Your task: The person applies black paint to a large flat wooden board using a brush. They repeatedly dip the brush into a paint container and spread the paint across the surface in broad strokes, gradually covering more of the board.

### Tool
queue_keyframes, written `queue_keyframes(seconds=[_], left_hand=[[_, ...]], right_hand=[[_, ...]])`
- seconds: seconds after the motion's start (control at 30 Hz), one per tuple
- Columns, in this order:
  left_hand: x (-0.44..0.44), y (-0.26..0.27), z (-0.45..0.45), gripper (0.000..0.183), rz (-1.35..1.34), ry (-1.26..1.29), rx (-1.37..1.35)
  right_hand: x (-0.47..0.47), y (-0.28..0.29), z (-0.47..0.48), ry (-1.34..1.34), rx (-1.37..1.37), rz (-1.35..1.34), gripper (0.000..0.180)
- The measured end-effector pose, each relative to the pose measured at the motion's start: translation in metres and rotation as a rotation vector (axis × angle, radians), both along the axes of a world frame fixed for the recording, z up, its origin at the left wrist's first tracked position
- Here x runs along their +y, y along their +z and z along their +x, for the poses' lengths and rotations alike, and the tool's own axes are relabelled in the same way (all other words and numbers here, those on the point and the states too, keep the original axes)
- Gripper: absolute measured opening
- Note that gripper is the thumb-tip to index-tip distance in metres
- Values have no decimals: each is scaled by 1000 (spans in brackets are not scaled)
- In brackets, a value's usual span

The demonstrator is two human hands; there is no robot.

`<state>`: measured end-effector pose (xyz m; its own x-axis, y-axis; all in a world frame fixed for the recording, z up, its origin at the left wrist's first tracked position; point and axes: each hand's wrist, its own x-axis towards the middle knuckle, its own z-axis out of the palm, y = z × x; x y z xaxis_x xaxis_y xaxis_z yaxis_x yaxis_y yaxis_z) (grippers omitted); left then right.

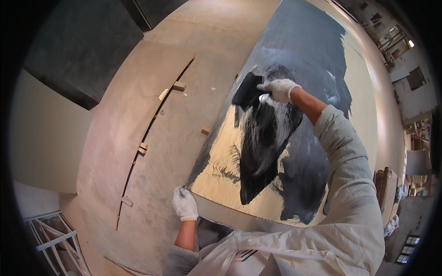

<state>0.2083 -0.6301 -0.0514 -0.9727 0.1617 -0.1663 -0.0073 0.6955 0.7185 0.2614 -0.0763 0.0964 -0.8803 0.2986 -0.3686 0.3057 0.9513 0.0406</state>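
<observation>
A large pale wooden panel (224,165) lies before me, much of it covered with black coating, wet and glossy in the middle. My right hand (281,90), in a white knit glove, is closed on a flat black-coated tool (249,90), whose kind I cannot tell. The tool rests on the panel near its left edge. My left hand (184,203), also gloved, grips the panel's near left corner, its fingertips partly hidden.
Left of the panel, another board (107,138) lies low on small wooden blocks (179,86). Dark panels (83,51) stand at the upper left. A metal frame (57,241) is at the lower left, stacked boards (386,193) at the right.
</observation>
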Motion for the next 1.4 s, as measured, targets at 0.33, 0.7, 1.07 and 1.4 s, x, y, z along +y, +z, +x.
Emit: queue_keyframes(seconds=[0.33,0.7,1.07,1.4], left_hand=[[-6,-21,-1,27,135,32,0],[5,-7,2,30,190,67,-56],[-2,-40,-6,30,366,212,-67],[-23,-57,36,50,401,200,69]], right_hand=[[-125,38,31,-239,-180,-68,64],[-105,-1,74,-317,-38,-62,69],[-248,38,21,-201,-212,-91,69],[-266,11,96,148,-162,-65,53]])
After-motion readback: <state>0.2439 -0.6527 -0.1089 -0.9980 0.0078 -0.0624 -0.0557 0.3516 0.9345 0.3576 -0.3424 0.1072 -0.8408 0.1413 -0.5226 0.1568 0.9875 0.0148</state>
